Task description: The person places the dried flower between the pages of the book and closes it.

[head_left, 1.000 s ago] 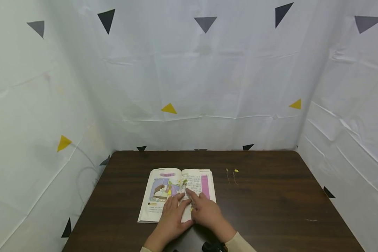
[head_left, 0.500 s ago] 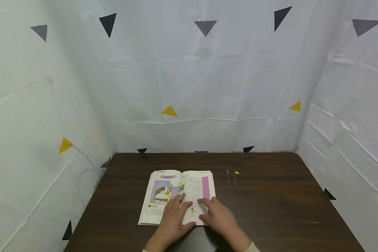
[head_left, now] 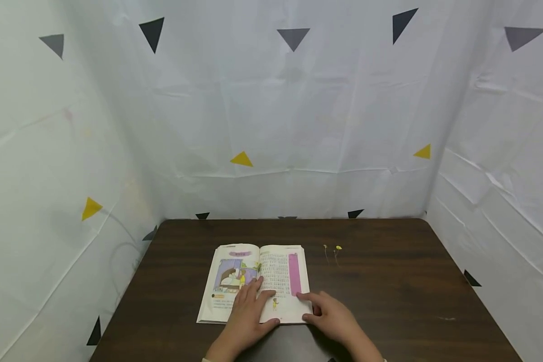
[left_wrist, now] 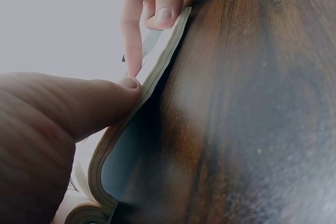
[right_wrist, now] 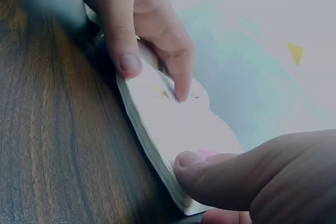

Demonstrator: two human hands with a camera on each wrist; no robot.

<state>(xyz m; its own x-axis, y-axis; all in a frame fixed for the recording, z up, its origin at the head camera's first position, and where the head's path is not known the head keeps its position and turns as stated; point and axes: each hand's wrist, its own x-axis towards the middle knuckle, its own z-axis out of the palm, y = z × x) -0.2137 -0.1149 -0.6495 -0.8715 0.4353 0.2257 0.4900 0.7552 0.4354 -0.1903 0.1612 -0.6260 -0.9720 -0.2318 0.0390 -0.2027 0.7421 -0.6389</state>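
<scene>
An open book (head_left: 291, 312) lies on the dark wooden table, with a purple illustration on its left page and a pink strip on its right page. My left hand (head_left: 246, 314) rests spread across the lower middle of the book, its thumb on the bottom edge, as the left wrist view shows up close. At the lower right corner is my right hand (head_left: 335, 318). Its index finger reaches the foot of the pink strip, and its thumb (right_wrist: 202, 169) lies on the page near the edge. The right hand's other fingers are curled, partly hidden, beside the corner.
Two small stemmed flowers, one with a yellow head (head_left: 339, 247) and one paler (head_left: 325, 247), lie right of the book. White sheeting (head_left: 294, 115) with black, grey and yellow triangles surrounds the table (head_left: 402, 281) at the back and sides.
My right hand has moved rightward across the right page, from beside the left hand near the gutter to the book's lower right corner. The left hand stays on the book.
</scene>
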